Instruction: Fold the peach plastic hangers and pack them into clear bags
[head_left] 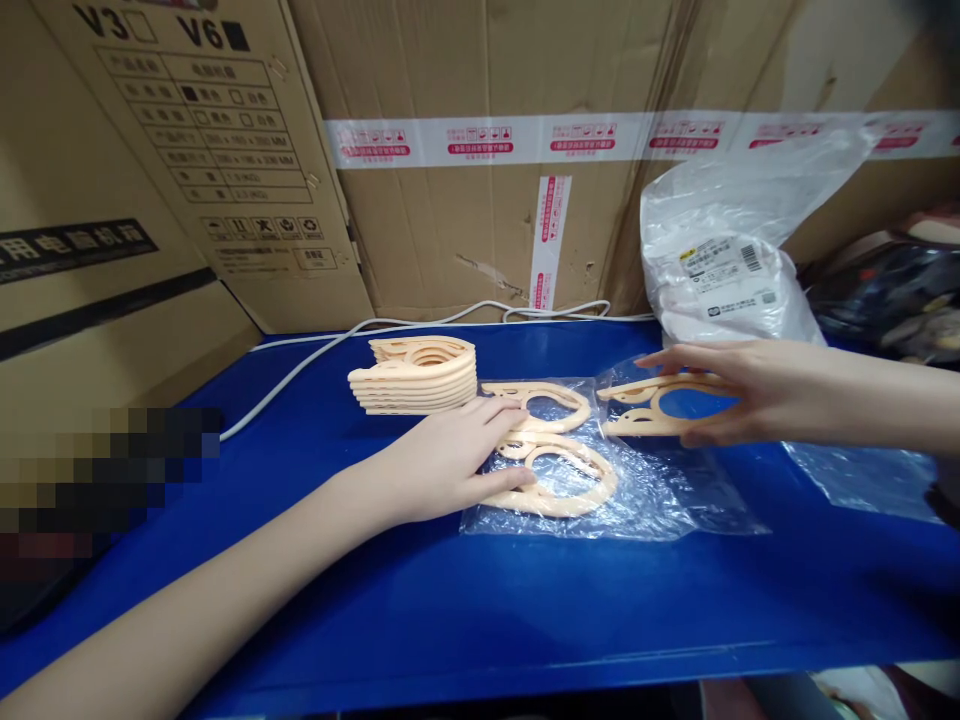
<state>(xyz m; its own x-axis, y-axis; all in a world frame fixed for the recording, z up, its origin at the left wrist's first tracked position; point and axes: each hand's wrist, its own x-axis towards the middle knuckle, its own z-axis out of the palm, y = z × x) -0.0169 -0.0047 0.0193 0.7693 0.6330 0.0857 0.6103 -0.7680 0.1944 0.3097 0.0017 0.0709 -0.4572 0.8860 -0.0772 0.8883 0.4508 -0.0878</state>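
Note:
A clear plastic bag [675, 505] lies on the table with two cream folding hangers [574, 480] inside, one above the other. My left hand [442, 460] rests on the bag's left part, thumb and fingers spread apart over the hangers. Between the thumb and fingers of my right hand [720, 395] is another folded cream hanger [637, 410], its narrow end pointing left at the bag's right side. Whether that tip is inside the film I cannot tell. A neat stack of several matching hangers [416, 380] stands left of the bag, behind my left hand.
Cardboard boxes [465, 230] wall off the back and left of the blue table [480, 610]. A white cable [300, 375] runs along the back. White plastic packaging with a label [720, 270] stands at back right; another clear bag [862, 480] lies at right.

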